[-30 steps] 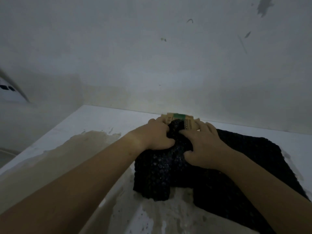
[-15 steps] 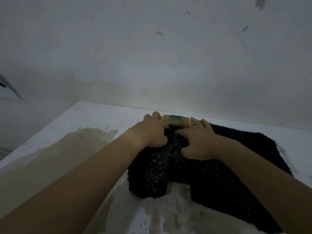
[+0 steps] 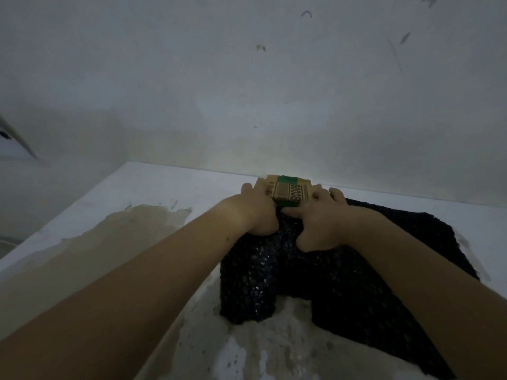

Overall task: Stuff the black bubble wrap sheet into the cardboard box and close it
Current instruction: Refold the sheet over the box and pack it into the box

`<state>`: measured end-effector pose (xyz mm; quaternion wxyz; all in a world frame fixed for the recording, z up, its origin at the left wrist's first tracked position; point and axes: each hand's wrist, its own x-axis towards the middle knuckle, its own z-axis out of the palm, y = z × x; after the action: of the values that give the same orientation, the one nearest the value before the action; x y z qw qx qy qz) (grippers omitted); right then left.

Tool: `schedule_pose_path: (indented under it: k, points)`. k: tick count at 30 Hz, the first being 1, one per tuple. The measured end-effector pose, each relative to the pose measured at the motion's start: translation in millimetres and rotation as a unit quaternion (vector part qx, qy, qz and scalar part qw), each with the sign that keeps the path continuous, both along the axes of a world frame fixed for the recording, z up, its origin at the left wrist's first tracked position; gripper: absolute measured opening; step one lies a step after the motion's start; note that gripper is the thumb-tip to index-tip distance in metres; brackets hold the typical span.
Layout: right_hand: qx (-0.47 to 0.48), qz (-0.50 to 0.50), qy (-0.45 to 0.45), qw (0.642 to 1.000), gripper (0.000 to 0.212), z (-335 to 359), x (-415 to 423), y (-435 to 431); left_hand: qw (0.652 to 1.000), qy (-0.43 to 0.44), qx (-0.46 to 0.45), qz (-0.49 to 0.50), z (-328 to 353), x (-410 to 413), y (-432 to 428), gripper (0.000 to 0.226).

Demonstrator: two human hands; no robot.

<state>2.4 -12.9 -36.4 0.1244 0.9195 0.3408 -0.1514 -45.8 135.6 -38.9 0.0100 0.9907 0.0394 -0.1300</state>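
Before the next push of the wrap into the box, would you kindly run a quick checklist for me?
1. Small brown cardboard box with green band steadied by both hands: ok.
2. Left hand on the black bubble wrap sheet: ok.
3. Right hand pressing the sheet at the box: ok.
4. Sheet mostly inside: not ok, most of it lies on the white stained tabletop.
5. Box opening clear: cannot tell, hidden by the hands.
6. Flaps closed: cannot tell.

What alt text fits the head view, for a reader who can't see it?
Two bare hands, left hand and right hand, press a black bubble wrap sheet against a small cardboard box on a stained white counter by a grey wall. Most of the sheet lies spread outside the box.
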Motion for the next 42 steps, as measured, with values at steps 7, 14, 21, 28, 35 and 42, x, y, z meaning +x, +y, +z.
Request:
schedule_pose_path:
  k: [7, 14, 21, 28, 35, 42]
  points:
    - [0.006, -0.007, 0.021, 1.0, 0.082, 7, 0, 1, 0.957, -0.188, -0.217, -0.038, -13, -45, 24, 0.068]
    - [0.308, 0.028, -0.103, 0.945, 0.034, 18, -17, -67, 0.978, -0.138, -0.153, -0.031, -24, -55, 17, 0.071]
    - [0.266, 0.05, -0.134, 0.953, 0.039, -4, -52, -79, 0.985, -0.11, -0.13, -0.022, -21, -56, 14, 0.07]
    - [0.194, 0.162, -0.172, 0.952, 0.039, 1, -57, -69, 0.986, -0.103, -0.133, -0.014, -21, -57, 12, 0.073]
    - [-0.052, 0.155, -0.132, 0.978, 0.023, 6, -49, -39, 0.982, -0.104, -0.159, -0.007, -21, -54, 11, 0.077]
    - [0.059, 0.158, -0.048, 0.985, 0.028, 13, -40, -51, 0.984, -0.083, -0.157, 0.002, -20, -52, 11, 0.069]
